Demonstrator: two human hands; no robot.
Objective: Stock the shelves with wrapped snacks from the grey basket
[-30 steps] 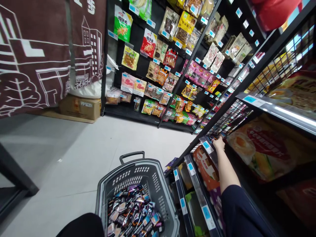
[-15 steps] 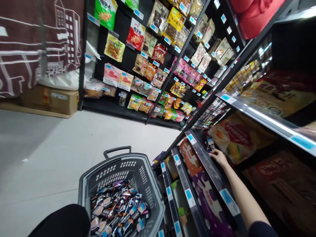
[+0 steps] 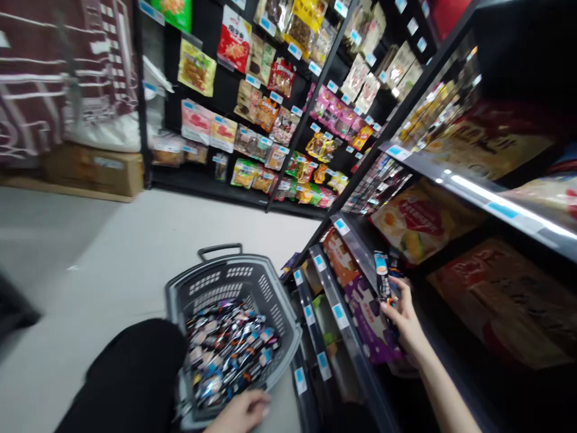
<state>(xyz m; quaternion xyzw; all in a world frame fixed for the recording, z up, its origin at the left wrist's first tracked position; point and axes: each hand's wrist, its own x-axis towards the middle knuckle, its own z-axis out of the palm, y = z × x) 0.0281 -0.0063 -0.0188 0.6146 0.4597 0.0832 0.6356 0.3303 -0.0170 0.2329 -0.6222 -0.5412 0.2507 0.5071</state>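
Note:
At the shelf on the right, my right hand is closed on a small black snack packet with a blue and orange print, held upright between thumb and fingers. More dark packets are partly visible behind it on the shelf. My left hand is at the near rim of a grey shopping basket, its fingers curled; what they hold, if anything, I cannot make out. A heap of similar small dark packets lies in the basket.
Shelf edges with price tags run along the right, above purple packages. Large yellow snack bags stand at the back of the shelf. My black-clad knee is left of the basket. Hanging snacks line the rack ahead.
My right hand has come back toward me with the packet, now turned upright and clearer of the shelf. My left hand has come into view at the basket's near side.

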